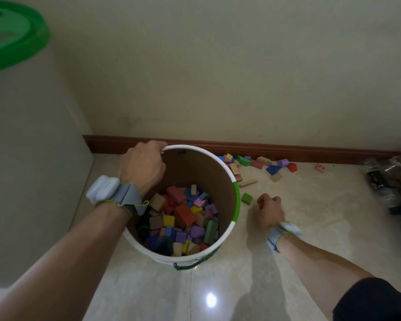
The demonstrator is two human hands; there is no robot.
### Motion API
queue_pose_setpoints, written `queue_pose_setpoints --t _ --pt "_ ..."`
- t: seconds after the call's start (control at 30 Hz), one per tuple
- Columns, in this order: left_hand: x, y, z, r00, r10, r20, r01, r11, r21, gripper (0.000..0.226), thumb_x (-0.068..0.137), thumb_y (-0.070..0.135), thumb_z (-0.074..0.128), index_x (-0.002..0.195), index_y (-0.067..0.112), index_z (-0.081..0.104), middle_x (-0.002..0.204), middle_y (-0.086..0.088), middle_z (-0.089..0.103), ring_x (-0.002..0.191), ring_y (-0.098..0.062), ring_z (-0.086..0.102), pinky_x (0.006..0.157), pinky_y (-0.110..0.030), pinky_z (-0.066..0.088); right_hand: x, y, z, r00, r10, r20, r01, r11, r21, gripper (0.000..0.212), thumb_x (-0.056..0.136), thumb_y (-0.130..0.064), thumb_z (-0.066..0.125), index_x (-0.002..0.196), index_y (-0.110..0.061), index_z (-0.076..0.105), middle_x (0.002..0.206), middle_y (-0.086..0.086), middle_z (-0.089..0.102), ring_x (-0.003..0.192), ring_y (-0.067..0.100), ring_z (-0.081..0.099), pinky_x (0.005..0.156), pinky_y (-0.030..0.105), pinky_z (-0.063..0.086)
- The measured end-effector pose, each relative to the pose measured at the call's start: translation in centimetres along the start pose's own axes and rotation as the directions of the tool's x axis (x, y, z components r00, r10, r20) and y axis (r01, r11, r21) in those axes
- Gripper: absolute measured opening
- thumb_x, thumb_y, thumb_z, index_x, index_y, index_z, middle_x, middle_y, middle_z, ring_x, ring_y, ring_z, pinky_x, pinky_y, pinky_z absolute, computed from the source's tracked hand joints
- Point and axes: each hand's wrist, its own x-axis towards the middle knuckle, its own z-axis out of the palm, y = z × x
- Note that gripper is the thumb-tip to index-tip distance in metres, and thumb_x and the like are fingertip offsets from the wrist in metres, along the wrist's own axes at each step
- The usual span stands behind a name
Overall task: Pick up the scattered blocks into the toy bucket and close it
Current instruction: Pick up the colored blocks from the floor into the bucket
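The toy bucket, a tall cardboard cylinder with a white and green rim, stands open on the tiled floor. Several coloured blocks lie in its bottom. My left hand grips the rim on the far left side. My right hand is down on the floor to the right of the bucket, fingers curled around something small and orange-red, mostly hidden. A green block lies just left of that hand. Several scattered blocks lie along the skirting board behind the bucket. The green lid rests on a surface at the upper left.
A white cabinet side stands close on the left. A brown skirting board runs along the wall. A small pink item lies on the floor. Plastic bags and dark things are piled at the right edge.
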Motion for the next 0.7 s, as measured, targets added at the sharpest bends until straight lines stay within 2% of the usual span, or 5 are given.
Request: queue_pose_setpoints --t 0.2,0.37,0.47,0.6,0.7 --pt "-0.5 -0.1 -0.3 1.000 -0.014 0.002 0.014 1.000 0.002 0.047 0.086 0.020 0.051 0.132 0.029 0.052 0.117 -0.020 0.059 0.102 -0.043 0.055 0.083 -0.041 0.044 0.7 -4.7 -4.5 0.979 -0.026 -0.202 0.100 0.926 0.365 0.015 0.080 -0.015 0.065 0.094 -0.019 0.066 0.099 0.013 0.061 0.094 0.036 0.059 0.076 0.032 0.040" --pt "-0.5 0.1 -0.3 1.000 -0.013 0.002 0.013 1.000 -0.006 0.045 0.086 0.018 0.050 0.130 0.028 0.053 0.116 -0.020 0.059 0.102 -0.044 0.055 0.083 -0.042 0.045 -1.6 -11.6 -11.4 0.950 -0.120 -0.288 0.277 0.746 0.605 0.022 0.071 -0.034 0.057 0.090 -0.032 0.067 0.083 -0.004 0.065 0.071 0.027 0.062 0.069 0.052 0.057" --pt "-0.6 0.1 -0.4 1.000 -0.012 -0.002 0.012 1.000 -0.015 0.046 0.084 0.018 0.052 0.129 0.027 0.054 0.116 -0.021 0.059 0.102 -0.044 0.055 0.084 -0.043 0.045 -4.8 -15.4 -14.7 0.896 -0.310 -0.317 0.443 0.591 0.674 0.021 0.074 -0.031 0.058 0.092 -0.034 0.067 0.076 -0.019 0.063 0.059 0.012 0.054 0.061 0.033 0.048" --pt "-0.7 0.0 -0.4 1.000 -0.003 -0.012 0.003 1.000 -0.022 0.047 0.082 0.018 0.054 0.128 0.027 0.054 0.114 -0.022 0.059 0.100 -0.045 0.055 0.083 -0.043 0.044 -9.7 -18.7 -16.2 0.780 -0.584 -0.224 0.561 0.493 0.665 0.018 0.081 -0.019 0.062 0.094 -0.029 0.067 0.077 -0.016 0.062 0.052 0.003 0.055 0.053 0.010 0.040" --pt "-0.7 0.0 -0.5 1.000 0.001 -0.014 -0.001 1.000 -0.026 0.047 0.082 0.018 0.054 0.127 0.026 0.055 0.113 -0.022 0.060 0.099 -0.046 0.056 0.082 -0.044 0.045 -11.9 -19.6 -15.8 0.661 -0.745 -0.086 0.649 0.510 0.564 0.019 0.082 -0.015 0.066 0.095 -0.030 0.067 0.084 -0.012 0.062 0.072 0.003 0.060 0.068 0.013 0.042"
